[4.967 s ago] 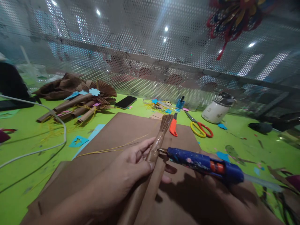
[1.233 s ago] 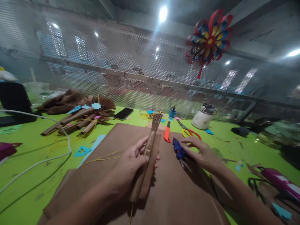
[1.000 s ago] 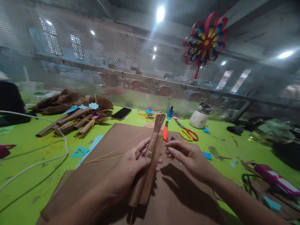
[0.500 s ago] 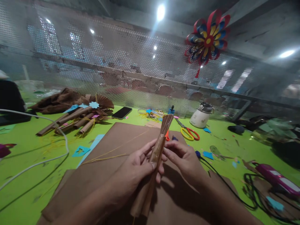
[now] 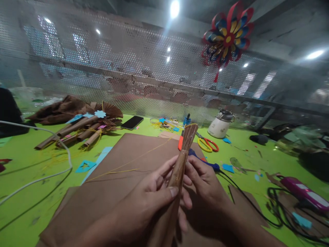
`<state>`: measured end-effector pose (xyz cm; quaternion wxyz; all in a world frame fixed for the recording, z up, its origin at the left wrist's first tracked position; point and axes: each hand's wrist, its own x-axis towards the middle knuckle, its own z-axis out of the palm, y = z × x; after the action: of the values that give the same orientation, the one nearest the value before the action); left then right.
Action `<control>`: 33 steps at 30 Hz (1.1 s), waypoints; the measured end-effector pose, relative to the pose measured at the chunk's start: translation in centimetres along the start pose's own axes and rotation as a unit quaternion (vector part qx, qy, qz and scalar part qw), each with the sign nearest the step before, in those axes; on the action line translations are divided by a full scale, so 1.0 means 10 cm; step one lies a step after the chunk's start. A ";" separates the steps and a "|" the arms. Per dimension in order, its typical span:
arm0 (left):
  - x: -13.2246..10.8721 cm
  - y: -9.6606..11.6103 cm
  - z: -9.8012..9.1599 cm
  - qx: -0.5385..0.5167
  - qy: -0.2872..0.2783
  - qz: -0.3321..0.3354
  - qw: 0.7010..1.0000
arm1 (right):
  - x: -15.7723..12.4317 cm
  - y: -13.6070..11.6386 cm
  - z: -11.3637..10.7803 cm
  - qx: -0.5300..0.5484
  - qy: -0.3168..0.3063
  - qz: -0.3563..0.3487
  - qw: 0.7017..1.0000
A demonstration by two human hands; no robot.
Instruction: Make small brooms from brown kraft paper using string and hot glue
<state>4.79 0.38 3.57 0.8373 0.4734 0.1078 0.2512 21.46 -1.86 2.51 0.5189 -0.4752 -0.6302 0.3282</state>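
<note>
– Beyond the brown sheet [image 5: 120, 151] on the green desk [image 5: 25, 230], a perforated metal panel [image 5: 154, 65] is seen. Where is the paper roll [image 5: 178, 169] held?
– Above that sheet, tilted. Its shaft is enclosed by the left hand [image 5: 151, 193], that grip being closed around it; its side is met by the fingertips of the right hand [image 5: 207, 176], though whether it is pinched cannot be told.
– How should it be handled?
– Probably as something light and fairly stiff, perhaps slippery where glossy. Its pleated end [image 5: 189, 137] looks easily crushed, so the plain shaft is better grasped.
</note>
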 end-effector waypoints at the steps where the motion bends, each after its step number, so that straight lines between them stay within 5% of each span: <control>1: 0.00 0.00 0.00 0.001 -0.003 -0.008 1.000 | 0.00 0.00 0.00 0.004 -0.002 -0.002 1.000; 7: 0.00 -0.01 0.00 0.012 0.026 -0.002 1.000 | -0.02 0.06 0.04 0.070 -0.009 0.025 0.997; 18: 0.02 -0.11 -0.01 0.044 0.024 0.005 0.999 | -0.06 -0.17 0.07 -0.050 0.020 0.040 0.998; 23: 0.04 -0.14 0.00 0.095 0.024 0.022 0.995 | -0.13 -0.04 0.14 0.002 0.029 0.104 0.994; 33: 0.02 -0.28 -0.02 0.168 0.058 -0.047 0.983 | -0.15 0.07 0.21 -0.011 0.093 0.054 0.994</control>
<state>5.74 -0.57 1.14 0.7487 0.5867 0.2191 0.2172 19.65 -2.88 0.82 0.5512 -0.5426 -0.5566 0.3033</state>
